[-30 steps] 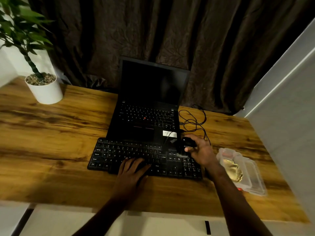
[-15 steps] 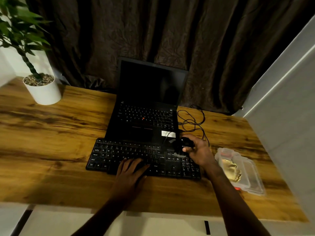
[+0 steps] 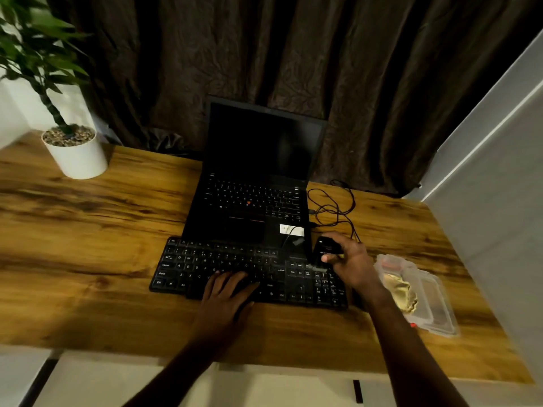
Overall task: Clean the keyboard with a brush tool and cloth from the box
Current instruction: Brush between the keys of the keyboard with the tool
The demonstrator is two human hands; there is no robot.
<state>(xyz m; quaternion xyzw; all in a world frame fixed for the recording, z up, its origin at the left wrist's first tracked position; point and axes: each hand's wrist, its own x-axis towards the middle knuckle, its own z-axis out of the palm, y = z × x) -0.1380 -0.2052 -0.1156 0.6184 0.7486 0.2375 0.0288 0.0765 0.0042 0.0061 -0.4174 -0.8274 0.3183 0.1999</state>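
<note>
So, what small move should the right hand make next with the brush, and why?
Probably a short sweep of the brush tool along the right-hand rows of the keyboard. The right hand grips it, bristles down at the keys, while the left hand lies flat on the keys, steadying the board. The cloth lies in the box, so wiping likely comes later.

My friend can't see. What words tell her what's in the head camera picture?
A right hand grips a black brush tool on the right end of a black keyboard, while the left hand rests flat on its keys. A clear box holding a yellow cloth lies to the right on the table; a laptop stands behind.
</note>
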